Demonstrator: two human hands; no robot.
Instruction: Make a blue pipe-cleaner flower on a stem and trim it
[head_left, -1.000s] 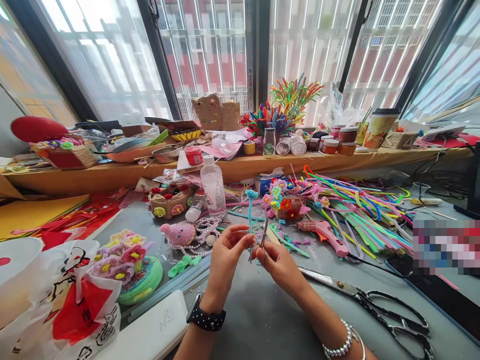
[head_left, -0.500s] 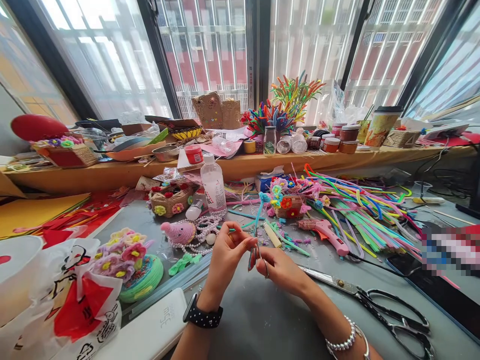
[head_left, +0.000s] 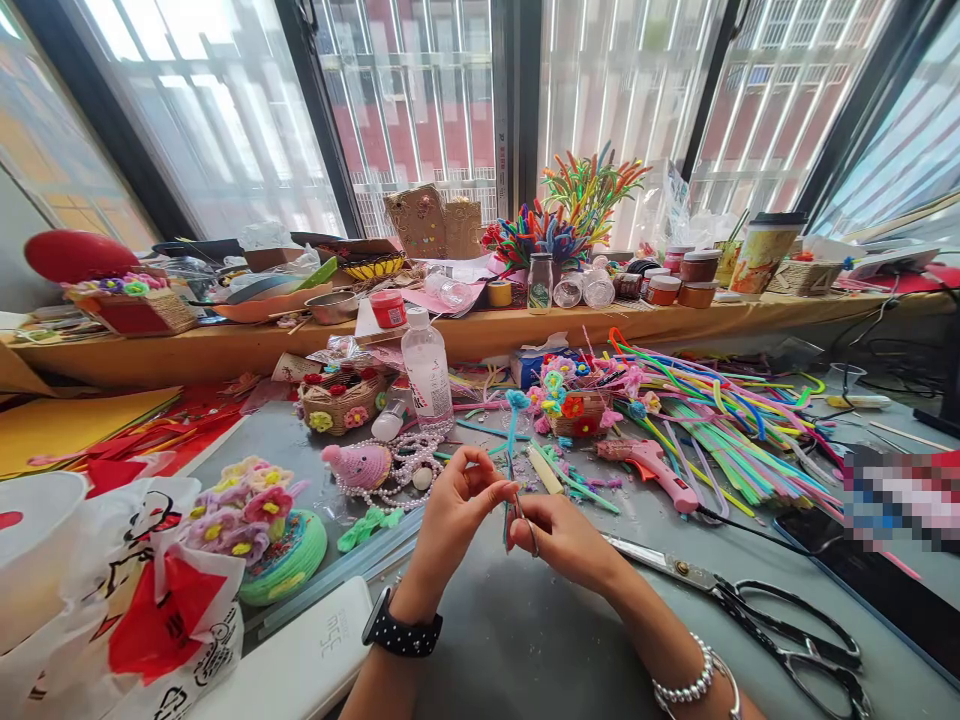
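Blue fuzzy pipe-cleaner flower [head_left: 512, 432] stands above the smooth grey worktop [head_left: 495, 640], well short of its far edge, stem pinched in the left hand [head_left: 461, 502] beside small silver metal scissors [head_left: 534, 537] held in the right hand [head_left: 562, 535]. Should that pinch slip, the blades could nick or bend the stem. Long axis near vertical, bloom pointing up.

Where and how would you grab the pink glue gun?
Likely best by the handle, coming from the near right: the glue gun lies on its side, handle angled right and toward the wearer, nozzle pointing left. Mind the black cord trailing from the handle's end.
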